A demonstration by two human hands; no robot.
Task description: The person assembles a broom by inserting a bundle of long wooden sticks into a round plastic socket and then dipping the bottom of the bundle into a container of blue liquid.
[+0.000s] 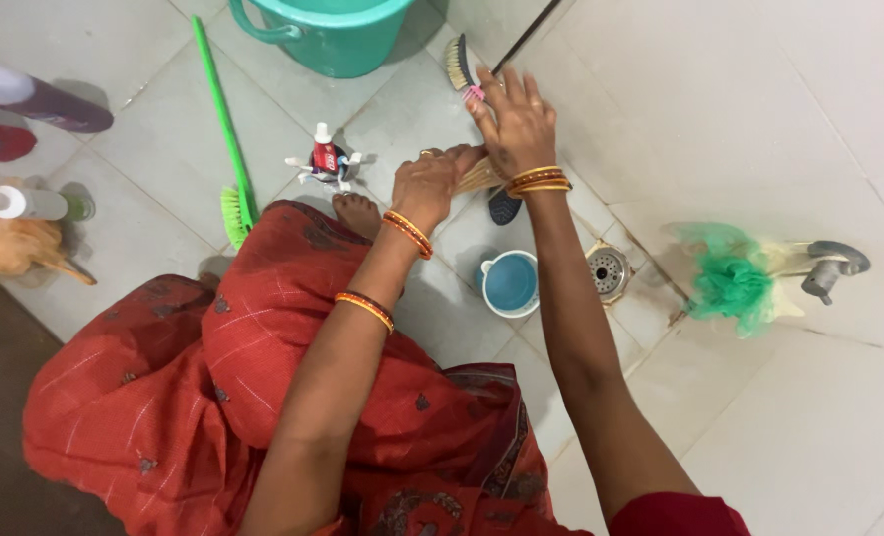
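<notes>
down low, left hand (430, 184) grips stiff straw broom bristles (479, 177) while right hand (513, 124) spreads flat on them.

Scene is evenly and brightly lit by soft, diffuse light. Short, faint shadows are cast on the floor tiles (144, 199) beside the bucket (328, 35) and bottles (25, 203). Mild glare is noted on the wall tiles (759, 119). Slight motion blur is seen at the green mesh sponge (730, 283). Edges appear stretched.
</notes>
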